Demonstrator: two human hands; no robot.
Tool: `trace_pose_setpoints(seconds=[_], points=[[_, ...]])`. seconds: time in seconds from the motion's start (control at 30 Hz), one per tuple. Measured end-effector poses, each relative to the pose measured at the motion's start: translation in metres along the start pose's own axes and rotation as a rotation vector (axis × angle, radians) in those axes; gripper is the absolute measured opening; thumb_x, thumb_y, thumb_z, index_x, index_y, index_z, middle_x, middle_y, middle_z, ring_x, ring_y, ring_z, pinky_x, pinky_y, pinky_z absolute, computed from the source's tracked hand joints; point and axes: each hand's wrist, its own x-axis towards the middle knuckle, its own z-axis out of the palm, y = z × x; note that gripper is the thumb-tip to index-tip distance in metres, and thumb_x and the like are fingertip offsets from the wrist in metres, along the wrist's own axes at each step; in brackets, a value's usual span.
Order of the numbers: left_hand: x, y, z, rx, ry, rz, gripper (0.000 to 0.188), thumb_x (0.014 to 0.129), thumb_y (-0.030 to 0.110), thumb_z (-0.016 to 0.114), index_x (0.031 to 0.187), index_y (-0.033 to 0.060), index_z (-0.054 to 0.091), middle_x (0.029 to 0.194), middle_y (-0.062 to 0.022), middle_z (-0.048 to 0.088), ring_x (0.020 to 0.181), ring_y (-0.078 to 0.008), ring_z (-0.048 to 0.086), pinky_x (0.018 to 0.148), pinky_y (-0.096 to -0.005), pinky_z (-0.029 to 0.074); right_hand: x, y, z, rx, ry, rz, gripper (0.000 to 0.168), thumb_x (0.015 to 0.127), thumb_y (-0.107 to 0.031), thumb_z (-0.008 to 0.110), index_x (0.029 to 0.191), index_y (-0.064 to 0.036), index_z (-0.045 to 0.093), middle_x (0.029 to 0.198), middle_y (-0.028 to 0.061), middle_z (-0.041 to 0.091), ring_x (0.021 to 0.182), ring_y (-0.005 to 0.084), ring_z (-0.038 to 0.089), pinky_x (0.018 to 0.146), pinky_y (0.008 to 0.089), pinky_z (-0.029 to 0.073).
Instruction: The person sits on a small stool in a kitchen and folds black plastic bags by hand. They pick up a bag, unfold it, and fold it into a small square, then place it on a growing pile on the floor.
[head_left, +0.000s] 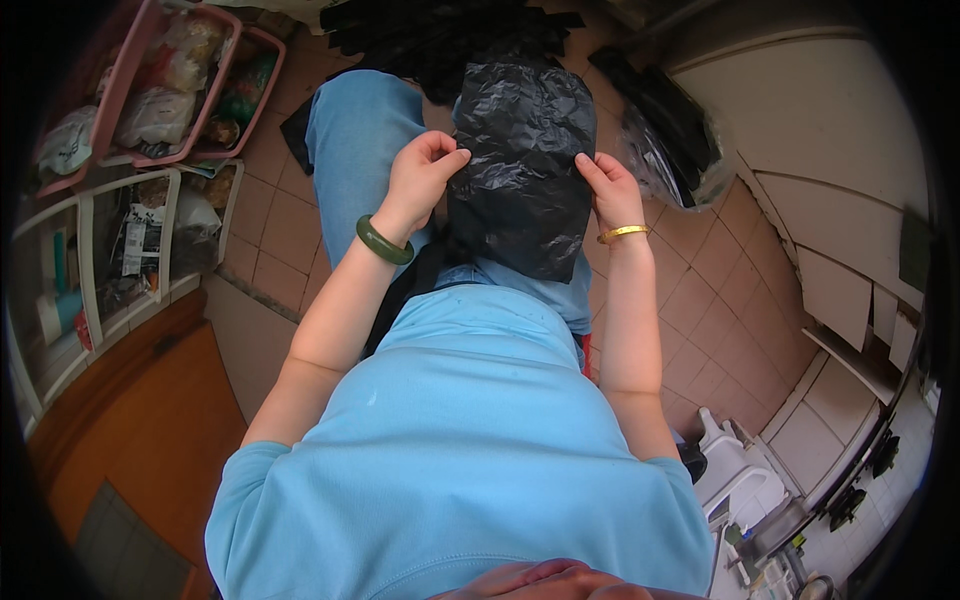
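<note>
A crinkled black plastic bag (525, 165) is spread flat over my right thigh, its lower end hanging near my waist. My left hand (424, 176) pinches its left edge between thumb and fingers. On the opposite edge, my right hand (615, 184) has the plastic pinched the same way. A green bangle circles my left wrist and a gold one my right. Beyond my knees, a heap of black plastic bags (442, 37) lies on the floor, partly hidden behind the held bag.
Clear plastic packaging with black bags (671, 135) lies on the tiled floor (697, 277) at right. Pink baskets (232, 90) of bagged goods stand on a white rack (172, 232) at left. A wooden panel (150, 405) is lower left. Pale cabinets (832, 195) line the right.
</note>
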Motion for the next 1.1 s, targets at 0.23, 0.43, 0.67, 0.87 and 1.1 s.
trace_pose_setpoints(seconds=[0.23,0.43,0.67,0.87,1.1], points=[[-0.012,0.026,0.019,-0.078,0.081,0.023,0.031,0.086,0.005,0.065,0.113,0.0038,0.05,0.09,-0.0033,0.064,0.073,-0.0068,0.058,0.061,-0.0181,0.044,-0.023,-0.027,0.008,0.114,0.025,-0.001,0.055,0.089,-0.022,0.066,0.136,-0.006,0.041,0.094,0.0028,0.064,0.083,0.0072,0.058,0.074,0.0221,0.047],[-0.009,0.017,0.01,0.053,0.017,0.223,0.036,0.085,0.002,0.064,0.119,0.0023,0.052,0.097,-0.0046,0.065,0.086,-0.0098,0.06,0.073,-0.0198,0.048,-0.04,-0.026,0.005,-0.248,-0.064,-0.378,0.057,0.08,-0.003,0.071,0.131,-0.006,0.047,0.094,0.0022,0.064,0.086,0.0069,0.058,0.077,0.0208,0.047],[-0.038,0.095,0.022,0.423,-0.176,0.516,0.038,0.078,0.0,0.071,0.115,-0.0006,0.062,0.104,-0.0045,0.062,0.094,-0.013,0.058,0.084,-0.0238,0.047,-0.073,-0.076,0.033,-0.534,0.002,-0.718,0.044,0.069,0.002,0.074,0.112,-0.005,0.066,0.094,0.006,0.064,0.089,0.0155,0.061,0.079,0.024,0.048],[-0.045,0.118,0.028,0.881,-0.038,0.793,0.032,0.068,-0.002,0.07,0.1,0.0037,0.068,0.097,-0.0101,0.059,0.086,-0.0212,0.057,0.074,-0.0266,0.046,-0.075,-0.092,0.038,-0.985,0.126,-0.896,0.034,0.064,0.0,0.074,0.097,-0.006,0.069,0.093,0.0077,0.061,0.086,0.0244,0.059,0.073,0.0289,0.048],[-0.028,0.136,0.016,0.541,-0.168,0.708,0.018,0.082,0.017,0.064,0.095,0.0054,0.068,0.116,-0.0119,0.058,0.095,-0.018,0.057,0.079,-0.0286,0.047,-0.064,-0.101,0.042,-0.186,-0.184,-0.693,0.018,0.081,-0.003,0.069,0.097,-0.002,0.062,0.098,0.0041,0.064,0.092,0.0106,0.057,0.085,0.0244,0.046]])
